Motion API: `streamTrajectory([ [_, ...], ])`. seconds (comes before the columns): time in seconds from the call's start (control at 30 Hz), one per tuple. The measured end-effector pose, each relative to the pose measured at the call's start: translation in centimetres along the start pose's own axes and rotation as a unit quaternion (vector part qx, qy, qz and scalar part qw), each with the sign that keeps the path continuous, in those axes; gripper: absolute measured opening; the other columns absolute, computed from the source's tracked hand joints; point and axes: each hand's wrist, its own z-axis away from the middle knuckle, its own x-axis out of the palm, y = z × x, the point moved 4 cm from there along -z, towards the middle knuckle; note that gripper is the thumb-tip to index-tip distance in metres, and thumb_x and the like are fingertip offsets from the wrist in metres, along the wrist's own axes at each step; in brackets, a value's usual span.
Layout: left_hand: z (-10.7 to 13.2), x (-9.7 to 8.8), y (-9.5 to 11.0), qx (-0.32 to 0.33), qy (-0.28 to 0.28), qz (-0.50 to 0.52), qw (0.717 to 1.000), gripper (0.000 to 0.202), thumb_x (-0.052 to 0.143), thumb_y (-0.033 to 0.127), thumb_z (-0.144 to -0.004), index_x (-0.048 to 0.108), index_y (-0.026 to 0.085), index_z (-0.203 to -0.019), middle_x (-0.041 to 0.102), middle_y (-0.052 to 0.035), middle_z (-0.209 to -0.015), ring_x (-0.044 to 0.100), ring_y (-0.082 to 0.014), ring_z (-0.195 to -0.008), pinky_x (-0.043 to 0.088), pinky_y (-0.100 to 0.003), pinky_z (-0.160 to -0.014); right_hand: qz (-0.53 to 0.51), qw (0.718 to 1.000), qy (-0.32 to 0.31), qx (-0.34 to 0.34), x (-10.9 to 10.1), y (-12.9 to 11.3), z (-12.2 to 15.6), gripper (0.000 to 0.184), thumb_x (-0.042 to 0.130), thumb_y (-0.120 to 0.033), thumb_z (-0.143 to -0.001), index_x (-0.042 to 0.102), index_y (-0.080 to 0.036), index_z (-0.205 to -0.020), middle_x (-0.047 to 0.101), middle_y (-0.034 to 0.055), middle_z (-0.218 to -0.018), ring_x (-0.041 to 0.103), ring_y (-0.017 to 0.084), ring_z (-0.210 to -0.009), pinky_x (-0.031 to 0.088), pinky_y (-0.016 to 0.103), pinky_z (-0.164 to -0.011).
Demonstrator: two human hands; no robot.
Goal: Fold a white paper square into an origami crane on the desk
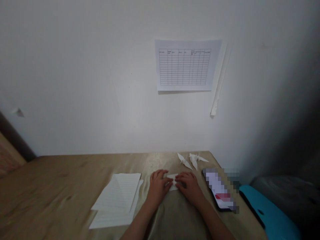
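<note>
A small piece of white paper (173, 187) lies on the cloth between my two hands and looks folded, though my fingers cover much of it. My left hand (159, 182) grips its left side, thumb and bent fingers at the edge. From the right, my right hand (189, 185) holds the opposite side, its thumb and fingertips close to those of my left. Just beyond my right hand sit folded paper cranes (185, 161) with pointed wings, some of them overlapping (193, 160).
Lined paper sheets (120, 190) are stacked left of my hands. A phone (220, 191) with a lit, partly blurred screen lies to the right. Past the table's right edge is a turquoise object (270, 210). A printed table sheet (185, 66) hangs on the wall (87, 83) behind.
</note>
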Motion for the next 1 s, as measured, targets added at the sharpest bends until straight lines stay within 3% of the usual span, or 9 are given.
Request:
streamTrajectory([
  [0.27,-0.2,0.0,-0.1,-0.053,-0.013,0.026,0.998,0.015,0.075,0.032,-0.084,0.080,0.034,-0.098,0.070,-0.0032,-0.128,0.054,-0.0302,-0.128,0.036,-0.054,-0.112,0.011,1.000,0.000,-0.010,0.1,0.4,-0.1,0.020,0.064,-0.032,-0.091,0.077,-0.032,-0.106,0.073,0.0012,-0.121,0.057,0.024,-0.123,0.023,0.049,-0.117],
  [0.6,-0.7,0.2,0.0,-0.118,-0.009,0.061,0.991,0.006,0.074,0.025,-0.081,0.077,0.028,-0.084,0.071,-0.0020,-0.126,0.058,-0.0270,-0.126,0.029,-0.054,-0.116,0.007,1.000,0.002,-0.004,0.2,0.4,-0.3,0.020,0.068,-0.031,-0.087,0.077,-0.032,-0.104,0.074,0.0021,-0.118,0.059,0.026,-0.120,0.029,0.047,-0.114],
  [0.8,-0.9,0.2,-0.9,-0.136,-0.004,0.074,0.988,0.006,0.078,0.018,-0.074,0.077,0.024,-0.074,0.069,-0.0041,-0.129,0.057,-0.0275,-0.126,0.036,-0.046,-0.112,0.004,1.000,-0.012,-0.004,-0.2,0.2,-0.1,0.022,0.066,-0.031,-0.087,0.076,-0.031,-0.107,0.072,0.0023,-0.122,0.057,0.026,-0.124,0.025,0.049,-0.117],
  [1.0,-1.0,0.0,-0.7,-0.134,0.007,0.077,0.988,0.005,0.077,0.020,-0.076,0.076,0.025,-0.074,0.070,-0.0021,-0.128,0.056,-0.0278,-0.126,0.037,-0.047,-0.112,0.009,1.000,-0.017,-0.013,-0.4,0.0,0.0,0.024,0.068,-0.030,-0.086,0.074,-0.030,-0.109,0.072,0.0027,-0.123,0.058,0.024,-0.124,0.026,0.047,-0.116],
])
